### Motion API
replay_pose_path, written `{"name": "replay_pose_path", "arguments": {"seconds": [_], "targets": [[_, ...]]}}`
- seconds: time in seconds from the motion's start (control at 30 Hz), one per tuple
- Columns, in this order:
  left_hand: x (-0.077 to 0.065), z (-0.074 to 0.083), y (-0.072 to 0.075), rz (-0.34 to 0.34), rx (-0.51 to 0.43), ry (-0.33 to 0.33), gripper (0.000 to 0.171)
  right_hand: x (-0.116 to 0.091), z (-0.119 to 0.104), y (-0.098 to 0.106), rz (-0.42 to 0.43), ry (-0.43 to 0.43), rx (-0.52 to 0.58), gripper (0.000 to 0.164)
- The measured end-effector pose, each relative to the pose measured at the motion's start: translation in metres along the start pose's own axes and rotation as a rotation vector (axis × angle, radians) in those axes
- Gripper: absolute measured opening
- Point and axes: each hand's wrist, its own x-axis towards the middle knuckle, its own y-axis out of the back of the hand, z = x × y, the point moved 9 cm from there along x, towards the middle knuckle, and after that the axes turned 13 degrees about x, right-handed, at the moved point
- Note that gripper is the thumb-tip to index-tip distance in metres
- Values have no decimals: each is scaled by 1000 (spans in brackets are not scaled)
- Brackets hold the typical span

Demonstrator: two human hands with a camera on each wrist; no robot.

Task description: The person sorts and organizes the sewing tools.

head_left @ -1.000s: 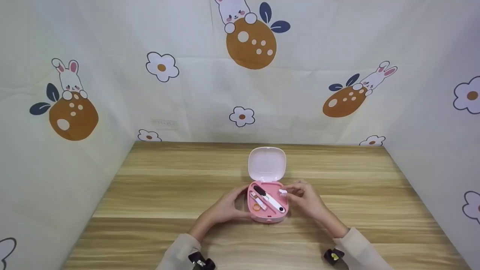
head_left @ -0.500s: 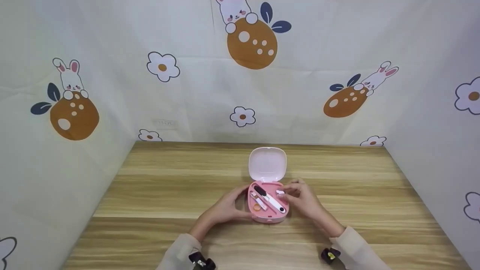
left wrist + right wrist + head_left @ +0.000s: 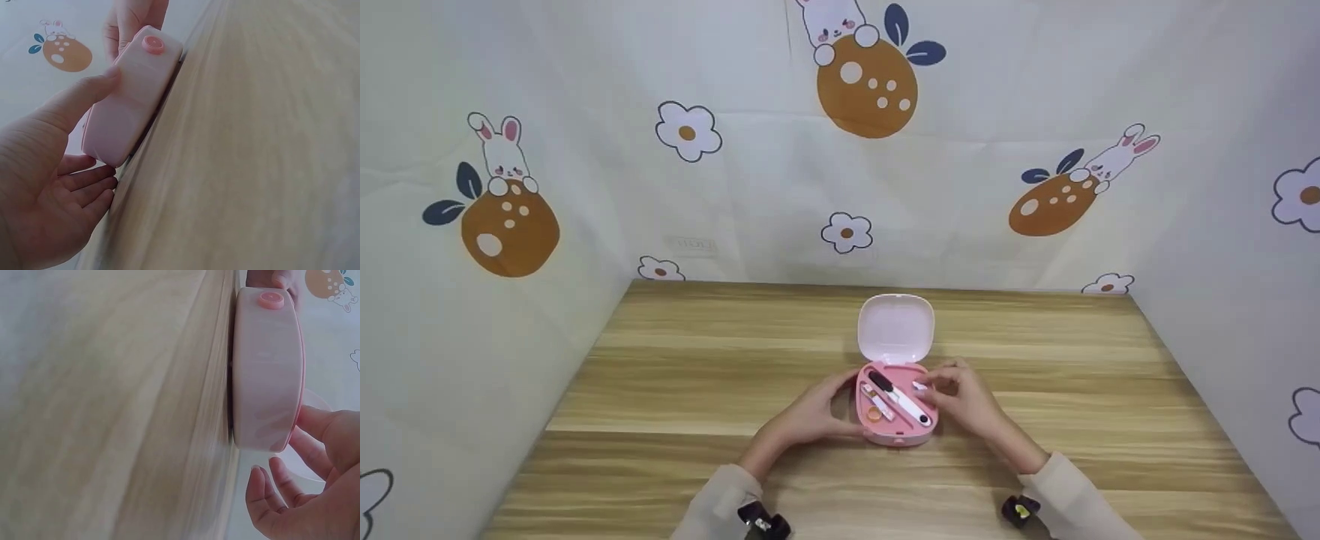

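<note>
A small pink case (image 3: 885, 441) lies on the table with its pale lid (image 3: 895, 328) raised at the back. My left hand (image 3: 812, 414) grips the case's left side, thumb at the front wall and fingers farther back. Over the right part of the tray, my right hand (image 3: 971, 403) pinches a small white piece (image 3: 919, 385) between thumb and forefinger; fingers partly cover it. A white-handled tool with a black end (image 3: 901, 400) lies diagonally in the tray. To its left are a slim white-and-brown piece (image 3: 877, 400) and an orange-brown ring-like item (image 3: 874, 414).
The wood-grain table (image 3: 697, 352) extends around the case on all sides. Pale cloth walls (image 3: 750, 187) with rabbit, fruit and flower prints stand behind it and at both sides. A pink round button (image 3: 271, 300) juts from the case's front.
My right hand has moved slightly left with the white piece, lowering it toward the tray, and less of the piece shows now. The left hand and case have stayed in place.
</note>
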Motion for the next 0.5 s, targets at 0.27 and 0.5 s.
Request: {"name": "replay_pose_path", "arguments": {"seconds": [0.27,0.5], "targets": [[1,4,3,-47,0,13,104,0,1,1,-6,-35,18,20],[3,-1,18,-60,11,104,104,6,-4,11,-9,-17,29,18]]}}
